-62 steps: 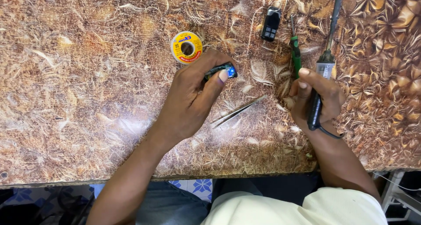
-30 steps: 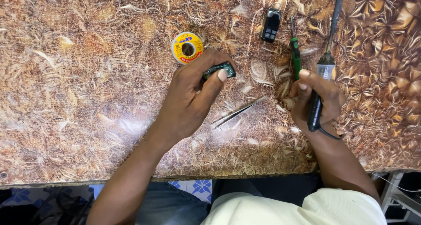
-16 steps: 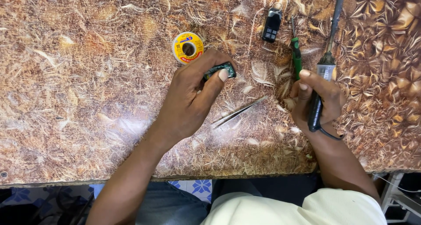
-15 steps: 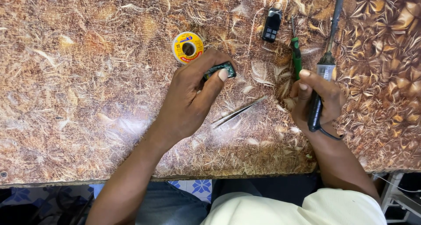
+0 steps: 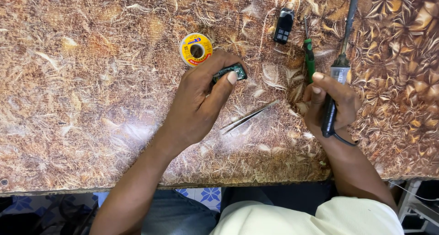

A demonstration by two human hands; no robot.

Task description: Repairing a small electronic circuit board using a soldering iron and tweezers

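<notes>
the tabletop [image 5: 82,125] ends at its near edge just below both wrists, with open patterned room to the left. left hand [image 5: 201,102] pinches a small green circuit board [image 5: 231,71] beside a yellow solder spool [image 5: 195,49]. right hand [image 5: 331,104] grips a soldering iron [image 5: 336,79]; tweezers [image 5: 249,117] lie between the hands.

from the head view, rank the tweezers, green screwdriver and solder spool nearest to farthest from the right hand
1. Green screwdriver: just above the right hand, beside its thumb.
2. Tweezers: to its left, between both hands.
3. Solder spool: farthest, up-left past the left hand.
</notes>
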